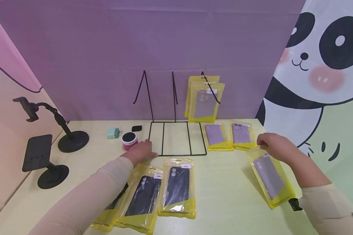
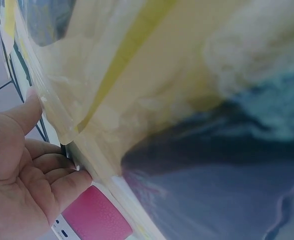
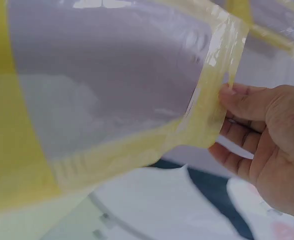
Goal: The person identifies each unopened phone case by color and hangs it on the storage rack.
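Note:
My right hand (image 1: 277, 148) pinches the top edge of a yellow-edged bag (image 3: 197, 125) between thumb and fingers. A light purple phone case (image 1: 269, 178) shows inside it, and the bag hangs tilted above the table's right side. My left hand (image 1: 141, 151) rests by the front left corner of a black wire rack (image 1: 176, 155), fingers loosely bent. In the left wrist view, nothing is seen gripped in that hand (image 2: 24, 175). Bagged black phone cases (image 1: 177, 186) lie below it, one partly hidden by the left forearm. Two bagged purple cases (image 1: 210, 96) hang on the rack's right hook.
Two more bagged purple cases (image 1: 214, 135) lie right of the rack. A red and white round item (image 1: 129, 140), a light blue charger (image 1: 113, 133) and a small black object (image 1: 136, 128) sit on the left. Two black phone stands (image 1: 73, 141) occupy the far left.

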Demonstrator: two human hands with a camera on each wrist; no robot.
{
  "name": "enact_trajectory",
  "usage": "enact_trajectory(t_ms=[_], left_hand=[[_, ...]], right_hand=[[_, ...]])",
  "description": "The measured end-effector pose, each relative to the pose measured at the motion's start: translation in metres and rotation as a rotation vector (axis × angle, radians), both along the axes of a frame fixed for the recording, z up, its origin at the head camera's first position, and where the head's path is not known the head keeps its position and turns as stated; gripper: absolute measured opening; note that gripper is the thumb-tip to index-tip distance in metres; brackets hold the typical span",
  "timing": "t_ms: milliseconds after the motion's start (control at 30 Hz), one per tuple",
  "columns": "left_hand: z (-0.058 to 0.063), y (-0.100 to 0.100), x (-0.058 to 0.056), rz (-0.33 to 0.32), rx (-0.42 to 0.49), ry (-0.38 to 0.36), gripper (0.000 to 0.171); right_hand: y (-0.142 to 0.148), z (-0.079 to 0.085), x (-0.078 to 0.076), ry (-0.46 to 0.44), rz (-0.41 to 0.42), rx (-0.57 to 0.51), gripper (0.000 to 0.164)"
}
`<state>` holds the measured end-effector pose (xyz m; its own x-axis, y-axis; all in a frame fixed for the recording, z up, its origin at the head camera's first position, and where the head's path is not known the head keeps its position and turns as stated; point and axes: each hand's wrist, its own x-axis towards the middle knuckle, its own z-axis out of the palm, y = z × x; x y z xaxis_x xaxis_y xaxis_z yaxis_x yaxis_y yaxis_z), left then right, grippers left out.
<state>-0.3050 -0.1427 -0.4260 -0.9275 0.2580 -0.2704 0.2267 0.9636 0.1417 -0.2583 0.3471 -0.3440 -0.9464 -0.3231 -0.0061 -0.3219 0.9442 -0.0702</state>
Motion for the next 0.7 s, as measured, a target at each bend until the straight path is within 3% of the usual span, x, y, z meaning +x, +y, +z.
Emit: enact_trajectory(t_ms=[133, 367, 700], left_hand=[[-0.001, 0.000, 0.000, 0.000, -0.005, -0.001, 0.074], [-0.001, 0.000, -0.001, 0.005, -0.009, -0.013, 0.076], [0.000, 0.001, -0.001, 0.018, 0.000, -0.024, 0.077]], right_hand=[[-0.020, 0.018, 0.004, 0.070, 0.083, -0.086, 0.011], [-0.052, 0.043, 0.012, 0.106, 0.174, -0.186, 0.013], [-0.097, 0.084, 0.018, 0.155, 0.307, -0.216, 0.010]])
